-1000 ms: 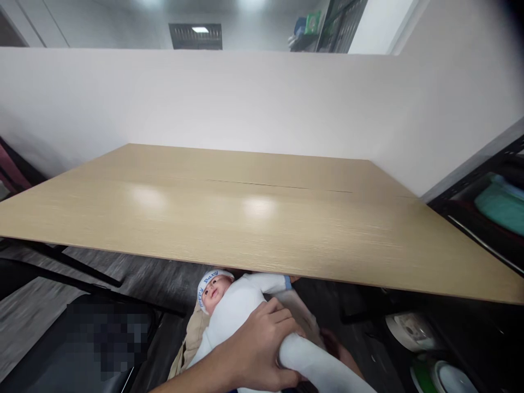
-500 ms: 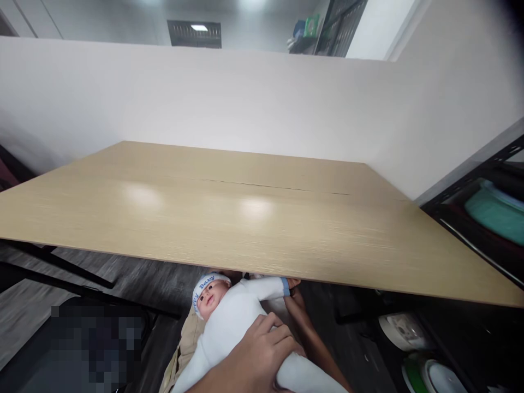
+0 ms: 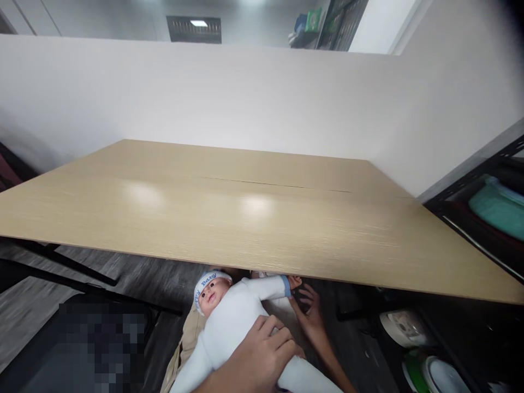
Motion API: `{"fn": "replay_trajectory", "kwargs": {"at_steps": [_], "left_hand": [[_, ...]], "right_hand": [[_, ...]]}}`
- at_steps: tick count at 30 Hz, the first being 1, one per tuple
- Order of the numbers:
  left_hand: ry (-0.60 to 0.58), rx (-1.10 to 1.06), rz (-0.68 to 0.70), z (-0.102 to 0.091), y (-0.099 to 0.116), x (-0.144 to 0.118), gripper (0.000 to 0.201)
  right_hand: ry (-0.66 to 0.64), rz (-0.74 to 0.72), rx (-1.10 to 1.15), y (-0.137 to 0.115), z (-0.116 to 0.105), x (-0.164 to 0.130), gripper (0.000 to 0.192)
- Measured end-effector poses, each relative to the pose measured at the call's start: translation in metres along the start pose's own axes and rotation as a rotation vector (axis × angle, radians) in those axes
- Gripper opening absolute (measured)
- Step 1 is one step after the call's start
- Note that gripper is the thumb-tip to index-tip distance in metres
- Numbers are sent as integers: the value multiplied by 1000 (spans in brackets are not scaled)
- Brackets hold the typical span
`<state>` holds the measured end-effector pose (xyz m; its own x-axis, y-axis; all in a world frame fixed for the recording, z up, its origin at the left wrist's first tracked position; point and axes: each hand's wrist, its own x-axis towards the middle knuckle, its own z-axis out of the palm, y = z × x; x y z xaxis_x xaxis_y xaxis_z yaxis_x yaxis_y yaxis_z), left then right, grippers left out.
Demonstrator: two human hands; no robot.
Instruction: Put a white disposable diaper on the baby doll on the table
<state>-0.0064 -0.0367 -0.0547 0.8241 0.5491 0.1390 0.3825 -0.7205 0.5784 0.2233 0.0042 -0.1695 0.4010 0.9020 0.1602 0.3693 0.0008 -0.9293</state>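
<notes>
My left hand (image 3: 262, 355) lies fingers together, curled over the belly of the baby doll (image 3: 233, 322), which lies face-up in my lap just below the near edge of the wooden table (image 3: 254, 207). My right hand (image 3: 311, 314) rests open, fingers apart, just beside the doll's outstretched arm under the table edge.

Looks like an office or studio room. Large bare light-wood worktop (image 3: 254, 213) set against a plain white partition wall (image 3: 229, 98). Above the partition: ceiling vent (image 3: 194, 29) with a strip light, and storage shelving (image 3: 327, 24) with boxes. Right of the worktop: black metal rack (image 3: 483, 196) holding a teal item (image 3: 497, 204). Below the worktop: dark wood-look floor (image 3: 135, 278), white bowls (image 3: 426, 360).
</notes>
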Motion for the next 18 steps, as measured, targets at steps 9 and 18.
{"fn": "replay_trajectory", "kwargs": {"at_steps": [9, 18], "left_hand": [[81, 48, 40, 2, 5, -10, 55], [291, 100, 155, -2, 2, -22, 42]], "right_hand": [[-219, -641, -390, -97, -43, -4, 29], [-959, -633, -764, -171, 32, 26, 42]]}}
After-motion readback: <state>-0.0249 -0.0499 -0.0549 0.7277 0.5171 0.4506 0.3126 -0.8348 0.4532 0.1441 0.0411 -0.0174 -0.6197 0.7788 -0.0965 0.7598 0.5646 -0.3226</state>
